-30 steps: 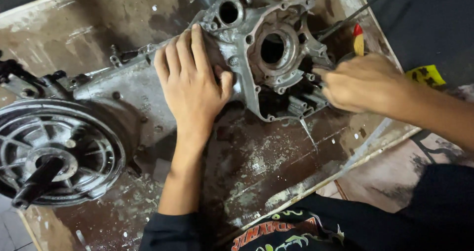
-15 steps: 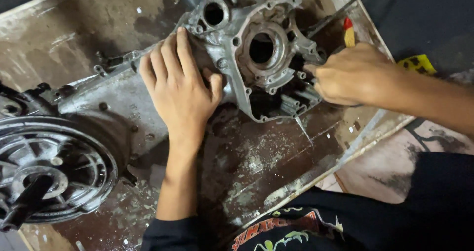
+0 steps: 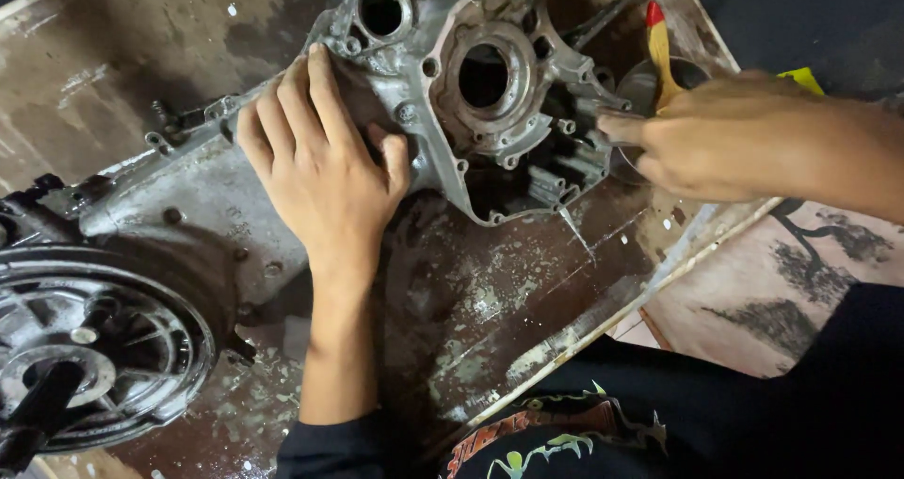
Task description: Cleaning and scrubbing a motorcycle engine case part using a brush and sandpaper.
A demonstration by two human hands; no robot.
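Engine crankcase (image 3: 471,93) laid flat on the stained worktop (image 3: 527,300). The left hand (image 3: 320,163) is spread wide and pressed on the casing; the right hand (image 3: 744,135) is closed around a yellow-handled brush (image 3: 659,50) at the case's right edge. Firm downward pressure is advised, so the casing is kept steady under brushing.

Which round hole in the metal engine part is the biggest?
The middle hole in the engine case is biggest, ringed by a raised collar. The top hole, above the left hand, is smaller.
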